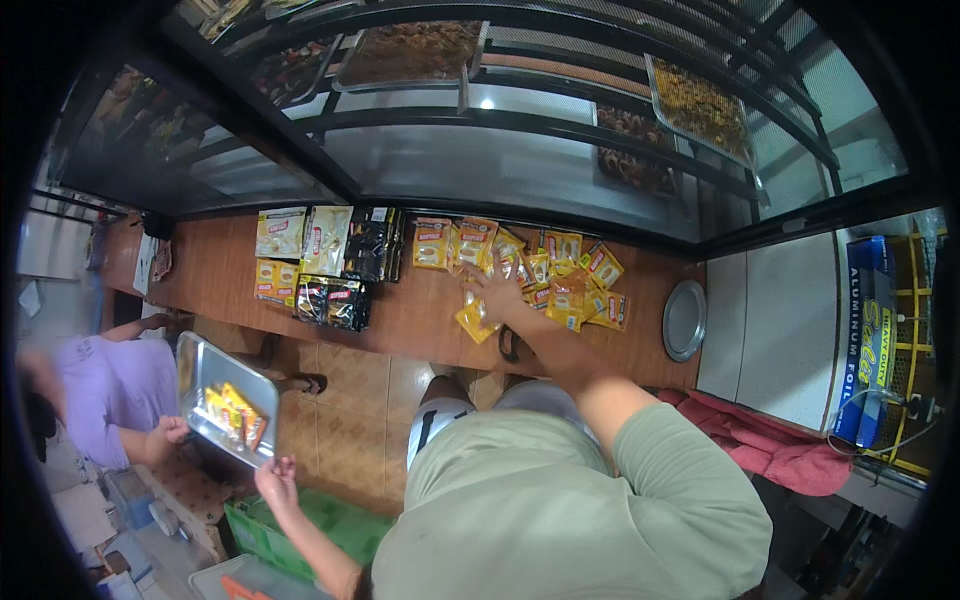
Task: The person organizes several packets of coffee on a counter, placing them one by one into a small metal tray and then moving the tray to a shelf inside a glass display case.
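My right hand (499, 292) is spread palm down over a loose pile of yellow Kopiko coffee sachets (568, 298) on the wooden counter (420, 315). Whether its fingers grip a sachet cannot be told. By its wrist lies a black looped handle (508, 345). At the lower left, my left hand (277, 480) pinches the near corner of a rectangular metal tray (262, 390), tilted and bearing several yellow sachets (232, 412). A co-worker's hand (172, 430) is at the tray's left edge. Stacked white, black and yellow coffee packs (326, 247) stand left of the pile.
A glass display case (480, 165) with food trays backs the counter. An oval metal plate (684, 321) and an aluminum foil box (862, 337) are at the right. A co-worker in a purple shirt (120, 390) is at the left, beyond a green crate (322, 525).
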A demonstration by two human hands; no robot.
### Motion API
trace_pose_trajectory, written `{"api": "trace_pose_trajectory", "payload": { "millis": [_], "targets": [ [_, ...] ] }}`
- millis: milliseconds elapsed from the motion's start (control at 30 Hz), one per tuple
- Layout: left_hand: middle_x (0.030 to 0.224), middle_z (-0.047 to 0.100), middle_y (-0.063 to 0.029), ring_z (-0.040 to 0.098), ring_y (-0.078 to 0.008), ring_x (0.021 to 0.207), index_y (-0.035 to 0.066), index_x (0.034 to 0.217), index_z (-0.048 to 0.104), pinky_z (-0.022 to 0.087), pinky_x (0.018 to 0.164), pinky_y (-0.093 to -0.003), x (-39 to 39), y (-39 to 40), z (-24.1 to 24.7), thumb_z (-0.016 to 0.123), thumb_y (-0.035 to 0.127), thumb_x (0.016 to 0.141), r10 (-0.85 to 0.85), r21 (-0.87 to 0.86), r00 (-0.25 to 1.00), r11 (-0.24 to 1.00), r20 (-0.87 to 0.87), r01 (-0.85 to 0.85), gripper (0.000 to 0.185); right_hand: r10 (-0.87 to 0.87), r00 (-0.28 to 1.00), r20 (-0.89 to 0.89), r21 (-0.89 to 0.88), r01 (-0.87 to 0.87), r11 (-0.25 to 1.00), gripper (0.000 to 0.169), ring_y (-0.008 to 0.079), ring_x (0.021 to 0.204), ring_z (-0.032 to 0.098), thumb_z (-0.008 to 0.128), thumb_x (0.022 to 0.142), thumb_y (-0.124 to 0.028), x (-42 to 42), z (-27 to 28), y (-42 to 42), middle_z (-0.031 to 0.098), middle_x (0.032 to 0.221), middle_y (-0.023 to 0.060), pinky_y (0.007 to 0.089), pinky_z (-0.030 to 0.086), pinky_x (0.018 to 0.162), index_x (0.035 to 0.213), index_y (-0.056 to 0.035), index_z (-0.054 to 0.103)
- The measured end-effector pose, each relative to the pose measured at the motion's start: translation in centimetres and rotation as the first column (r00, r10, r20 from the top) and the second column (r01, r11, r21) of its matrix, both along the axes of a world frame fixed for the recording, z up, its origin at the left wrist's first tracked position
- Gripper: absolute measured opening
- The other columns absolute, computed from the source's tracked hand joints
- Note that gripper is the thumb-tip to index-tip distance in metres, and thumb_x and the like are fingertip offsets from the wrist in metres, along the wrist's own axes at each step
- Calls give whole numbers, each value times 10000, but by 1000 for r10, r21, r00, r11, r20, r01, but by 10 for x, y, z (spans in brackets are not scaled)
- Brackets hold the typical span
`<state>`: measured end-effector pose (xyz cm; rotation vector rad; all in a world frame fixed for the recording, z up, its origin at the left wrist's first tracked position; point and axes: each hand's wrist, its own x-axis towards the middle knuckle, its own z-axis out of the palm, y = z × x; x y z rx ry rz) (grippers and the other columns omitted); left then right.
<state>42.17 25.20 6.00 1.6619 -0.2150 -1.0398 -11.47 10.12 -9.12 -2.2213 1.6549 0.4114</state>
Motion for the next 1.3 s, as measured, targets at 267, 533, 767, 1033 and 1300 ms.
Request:
{"api": "trace_pose_trajectory", "payload": {
  "millis": [267,533,767,1033,1300],
  "targets": [
    [693,558,-34,564,-158,472,4,971,512,590,533,-357,-162,13,-50,469,23,864,-424,111,897,893,-124,437,117,-321,939,122,-44,328,944,615,432,1413,140,688,793,-454,-55,-20,29,219,1545,-5,772,213,1001,1335,-249,483],
    [895,637,-230,682,-349,606,-107,1029,505,594,515,-377,-245,-27,-151,415,36,859,-722,248,685,649,-96,719,240,-294,927,232,-105,325,940,520,373,1402,221,755,738,-321,-149,-21,74,325,1484,14,723,272,997,1210,-190,582],
    [936,647,-200,688,-320,647,-35,1107,535,575,510,-358,-276,-44,-193,440,20,869,-774,261,626,587,-97,767,262,-362,703,612,-162,560,813,360,320,1176,525,687,768,-103,-191,-17,92,490,1336,96,456,452,949,1112,-58,591],
    [912,635,-204,648,-338,814,-9,1123,561,506,721,-431,-303,-50,-221,582,59,842,-743,506,21,476,669,719,290,-456,-149,878,375,805,459,243,181,945,626,608,883,-4,-194,13,100,637,1071,95,316,531,822,1115,8,536],
    [1323,447,-196,449,-401,1205,144,1390,393,434,929,-507,-351,-120,-204,716,148,759,-835,433,-91,184,542,883,708,-353,-856,378,885,223,408,339,267,1047,614,571,891,2,-148,26,101,586,1145,139,408,515,931,1215,1,472]
  ]
}}
